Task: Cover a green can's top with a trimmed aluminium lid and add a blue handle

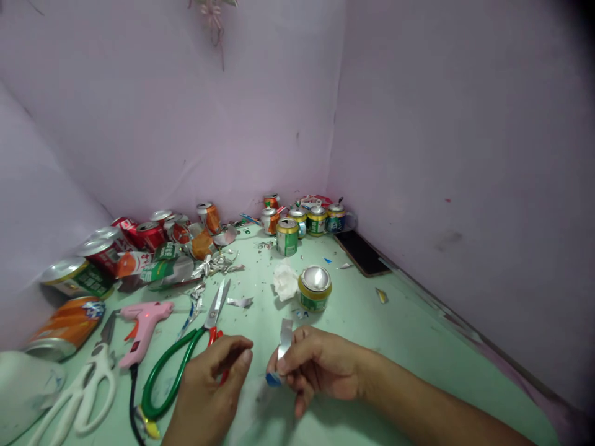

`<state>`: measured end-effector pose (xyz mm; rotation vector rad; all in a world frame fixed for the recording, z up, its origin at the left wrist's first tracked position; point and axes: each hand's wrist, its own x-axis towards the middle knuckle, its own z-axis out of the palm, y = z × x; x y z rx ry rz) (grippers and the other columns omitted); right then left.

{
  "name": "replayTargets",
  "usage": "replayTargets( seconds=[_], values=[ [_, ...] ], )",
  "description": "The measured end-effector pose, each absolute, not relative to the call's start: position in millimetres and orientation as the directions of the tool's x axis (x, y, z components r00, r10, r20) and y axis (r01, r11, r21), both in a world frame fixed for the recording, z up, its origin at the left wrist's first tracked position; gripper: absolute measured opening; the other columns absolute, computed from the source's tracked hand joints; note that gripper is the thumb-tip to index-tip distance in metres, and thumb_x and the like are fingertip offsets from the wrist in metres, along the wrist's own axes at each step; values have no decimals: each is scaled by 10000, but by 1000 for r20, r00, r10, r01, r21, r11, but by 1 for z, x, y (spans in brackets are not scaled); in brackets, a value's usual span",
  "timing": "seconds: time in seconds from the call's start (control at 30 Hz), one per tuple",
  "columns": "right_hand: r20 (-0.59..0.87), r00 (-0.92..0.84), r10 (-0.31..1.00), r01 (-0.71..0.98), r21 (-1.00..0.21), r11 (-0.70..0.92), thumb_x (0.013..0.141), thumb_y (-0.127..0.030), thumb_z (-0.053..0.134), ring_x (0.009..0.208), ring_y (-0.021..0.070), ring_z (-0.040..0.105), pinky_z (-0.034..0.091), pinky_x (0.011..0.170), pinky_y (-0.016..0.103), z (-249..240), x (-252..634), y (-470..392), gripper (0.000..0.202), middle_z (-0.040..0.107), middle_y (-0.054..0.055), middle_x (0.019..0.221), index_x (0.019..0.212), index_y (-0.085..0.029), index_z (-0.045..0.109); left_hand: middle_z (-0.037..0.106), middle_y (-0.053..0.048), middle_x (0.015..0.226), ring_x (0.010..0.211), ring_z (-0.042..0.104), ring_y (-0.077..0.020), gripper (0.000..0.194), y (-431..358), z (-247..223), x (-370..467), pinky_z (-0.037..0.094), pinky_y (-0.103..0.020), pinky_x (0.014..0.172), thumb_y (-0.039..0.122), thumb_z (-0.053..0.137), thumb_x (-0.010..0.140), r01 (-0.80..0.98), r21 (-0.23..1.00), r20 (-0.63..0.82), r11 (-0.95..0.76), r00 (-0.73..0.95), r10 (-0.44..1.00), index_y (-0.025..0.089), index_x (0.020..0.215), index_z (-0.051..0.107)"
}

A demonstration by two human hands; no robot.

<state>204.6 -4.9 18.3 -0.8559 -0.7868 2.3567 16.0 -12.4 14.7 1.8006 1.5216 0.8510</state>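
Exposure moderate to dim; light soft, source out of shot. Wall point(446, 124) dull grey-violet on the right, darkening toward the edge; top right corner black. Desk point(353, 334) pale green, fairly evenly lit, with faint, diffuse shadow beneath left hand point(209, 384) and right hand point(320, 362). Glare: white patch on lid of near can point(315, 294), sheen on strip point(285, 339), scattered glints on foil point(209, 265). Glue gun point(147, 325) shows an orange-red glow (a mere point of light). Wide-angle stretch strongest at lower left, pulling white scissors point(88, 387) outward. Print on far cans point(317, 222) too small to read.
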Motion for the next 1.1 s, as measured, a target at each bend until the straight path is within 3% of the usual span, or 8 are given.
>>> replayTargets(
  seconds=[0.1,0.23,0.33,0.47,0.6,0.7,0.83,1.1],
  values=[
    [-427,-677,599,-212,-666,-715,578,-92,577,340,31,427,524,367,189,20,204,-7,122,509,-42,419,646,-77,676,652,-10,611,532,587,-145,262,-19,19,28,446,-211,470,426,583,708,428,904,-71,-2,155,985,178,752,656],
    [-439,-710,551,-147,-672,-726,558,-92,623,332,32,427,526,367,193,19,201,-10,64,523,-42,420,605,-90,667,588,15,525,475,539,-122,270,-25,20,45,411,-213,470,421,646,650,158,978,-168,135,215,962,159,712,621],
    [-448,-724,525,-83,-699,-710,551,-125,674,322,22,423,499,351,163,18,200,-13,54,548,-39,455,597,-99,662,520,31,465,419,466,-96,257,-26,19,50,348,-205,431,390,668,612,142,975,-204,173,251,946,159,579,560],
    [-454,-604,655,4,-824,-567,592,-293,712,305,30,413,428,327,138,18,200,-16,228,494,-47,398,492,-124,594,459,38,450,444,395,-84,218,-25,20,50,289,-206,437,327,635,565,140,967,-231,212,137,963,155,487,526],
    [-364,-477,800,66,-922,-381,586,-402,736,349,45,439,377,364,155,13,198,-8,308,494,-45,424,563,-119,617,459,36,458,466,378,-81,173,-21,18,47,275,-209,453,293,615,532,78,972,-226,224,22,974,149,484,531],
    [-322,-397,860,29,-940,-339,529,-394,779,364,45,423,349,377,166,8,195,-4,329,474,-58,429,555,-119,600,422,55,425,429,336,-59,181,-19,13,47,241,-197,424,288,622,520,18,968,-253,252,16,967,152,471,513],
    [-283,-326,902,-71,-944,-322,554,-434,757,382,51,429,389,411,195,7,193,-4,355,483,-58,458,605,-116,609,315,104,342,322,219,-26,222,-20,6,47,132,-184,349,310,622,541,-79,929,-354,361,91,931,183,483,450],
    [-354,-348,868,-263,-852,-453,573,-348,768,407,62,455,449,394,210,4,193,-6,295,523,-37,497,662,-111,615,350,99,355,309,215,-3,246,-23,10,47,104,-153,325,303,655,551,-127,866,-463,483,159,872,166,505,456]
  ],
)
